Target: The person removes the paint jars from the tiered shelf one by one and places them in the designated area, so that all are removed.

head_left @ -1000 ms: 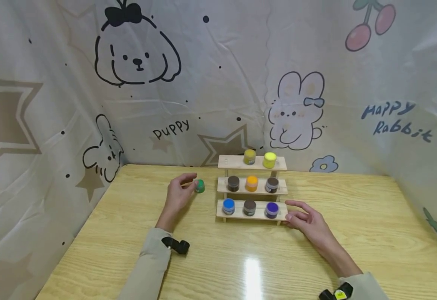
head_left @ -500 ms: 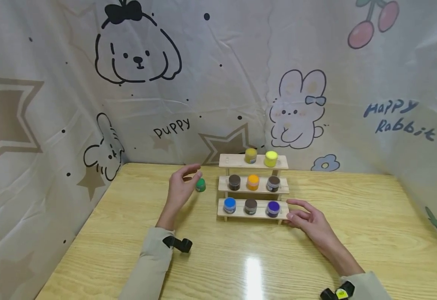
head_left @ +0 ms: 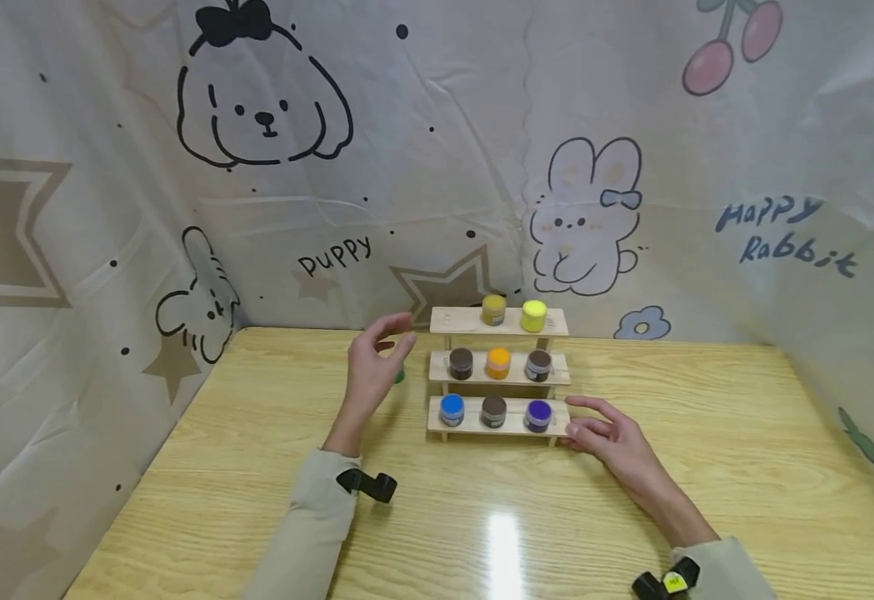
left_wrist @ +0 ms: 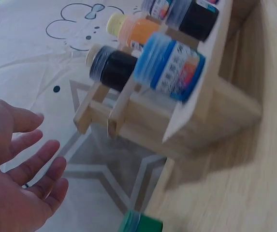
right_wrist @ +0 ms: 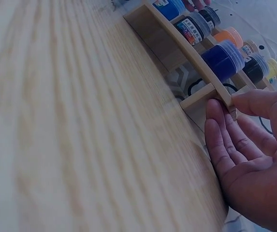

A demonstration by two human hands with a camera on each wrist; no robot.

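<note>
A three-tier wooden stand (head_left: 474,428) holds small paint jars. Blue (head_left: 451,408), dark brown (head_left: 493,412) and purple (head_left: 538,415) jars sit on the lowest shelf, and an orange jar (head_left: 498,362) is between two dark ones in the middle. Two yellowish jars occupy the top. My right hand (head_left: 611,440) pinches the lowest shelf's right end, thumb at its edge and fingers underneath, as the right wrist view shows. My left hand (head_left: 372,367) hovers left of the stand, fingers loosely bent around nothing. Behind it a green jar (head_left: 400,377) stands on the table, mostly hidden.
The wooden table (head_left: 257,467) reaches back to a printed curtain (head_left: 444,183) with cartoon drawings. Black wrist cameras are strapped to both sleeves, the left one (head_left: 367,485) hanging just over the table.
My left hand has let go of the green jar and moved up and right, towards the stand. The right hand stays at the shelf end.
</note>
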